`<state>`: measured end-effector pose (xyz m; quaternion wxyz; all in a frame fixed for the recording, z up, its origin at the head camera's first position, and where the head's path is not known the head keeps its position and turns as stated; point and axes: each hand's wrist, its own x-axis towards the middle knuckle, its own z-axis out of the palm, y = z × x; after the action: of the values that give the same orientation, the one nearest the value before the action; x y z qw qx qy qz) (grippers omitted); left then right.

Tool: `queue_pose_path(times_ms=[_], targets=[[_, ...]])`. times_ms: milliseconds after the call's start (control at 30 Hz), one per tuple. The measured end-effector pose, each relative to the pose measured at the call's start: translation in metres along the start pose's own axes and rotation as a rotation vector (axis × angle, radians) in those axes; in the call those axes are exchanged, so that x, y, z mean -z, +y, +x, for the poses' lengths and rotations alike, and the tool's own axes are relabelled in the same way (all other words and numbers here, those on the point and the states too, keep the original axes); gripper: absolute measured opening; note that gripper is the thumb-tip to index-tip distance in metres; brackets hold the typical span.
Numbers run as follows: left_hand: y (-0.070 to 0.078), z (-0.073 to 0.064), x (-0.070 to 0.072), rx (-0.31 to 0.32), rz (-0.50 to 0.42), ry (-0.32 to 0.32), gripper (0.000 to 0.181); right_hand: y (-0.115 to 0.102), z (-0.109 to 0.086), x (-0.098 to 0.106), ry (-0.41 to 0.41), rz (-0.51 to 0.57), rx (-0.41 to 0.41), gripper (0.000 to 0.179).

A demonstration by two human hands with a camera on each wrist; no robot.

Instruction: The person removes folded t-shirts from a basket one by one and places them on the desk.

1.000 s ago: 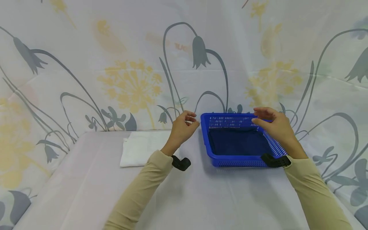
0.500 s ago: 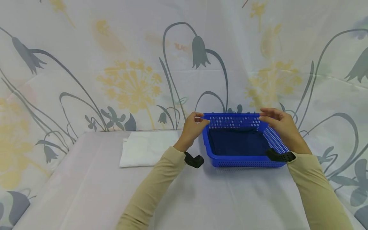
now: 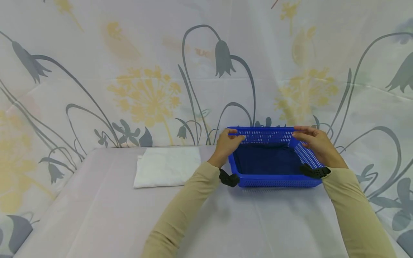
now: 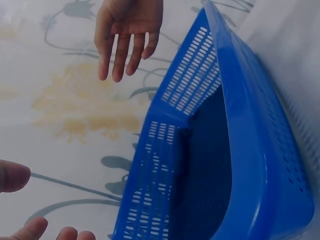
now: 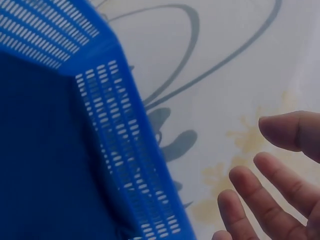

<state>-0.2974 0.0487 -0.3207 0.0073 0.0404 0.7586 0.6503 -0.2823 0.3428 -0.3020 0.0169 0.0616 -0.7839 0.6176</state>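
Observation:
A blue plastic basket (image 3: 271,181) with slotted walls stands on the table, and dark navy fabric (image 3: 267,159) lies flat inside it. Above its left side hovers my left hand (image 3: 226,146), thumb and fingers spread apart with nothing between them. My right hand (image 3: 319,146) hangs over the basket's right side, its fingers loosely bent and holding nothing. In the right wrist view, the right fingers (image 5: 250,187) appear apart from the basket wall (image 5: 125,135). The left thumb (image 4: 14,176) shows at the edge of the left wrist view, away from the rim.
Left of the basket lies a white folded cloth (image 3: 167,166) on the pale-covered table (image 3: 113,215). Right behind the table hangs a flower-patterned curtain (image 3: 148,71). A dark strap with a small device (image 3: 229,178) sits at each wrist.
My left hand has moved right, from beside the basket to over its left side. The right hand has shifted slightly right and down. Basket and white cloth stay in place.

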Motion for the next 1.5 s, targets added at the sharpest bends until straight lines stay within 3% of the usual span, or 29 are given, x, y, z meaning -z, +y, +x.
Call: queue_pose_path(times_ms=[233, 467, 633, 867, 1133, 1500], targets=[[-0.002, 0.002, -0.016, 0.033, 0.016, 0.014, 0.040, 0.012, 0.010, 0.007, -0.001, -0.067, -0.059, 0.014], [-0.003, 0.010, -0.031, 0.023, 0.043, 0.060, 0.042, 0.020, 0.020, 0.012, -0.024, -0.150, -0.123, 0.021], [-0.006, 0.014, -0.041, 0.070, 0.068, 0.073, 0.043, 0.028, 0.025, 0.015, -0.061, -0.191, -0.168, 0.025], [-0.008, 0.017, -0.048, 0.094, 0.031, 0.091, 0.045, 0.034, 0.029, 0.017, -0.090, -0.205, -0.194, 0.030], [-0.011, 0.019, -0.063, 0.160, 0.023, 0.076, 0.059, 0.043, 0.032, 0.021, -0.122, -0.331, -0.256, 0.068], [-0.023, 0.023, -0.074, 0.264, -0.036, 0.110, 0.065, 0.055, 0.033, 0.024, -0.199, -0.477, -0.302, 0.064]])
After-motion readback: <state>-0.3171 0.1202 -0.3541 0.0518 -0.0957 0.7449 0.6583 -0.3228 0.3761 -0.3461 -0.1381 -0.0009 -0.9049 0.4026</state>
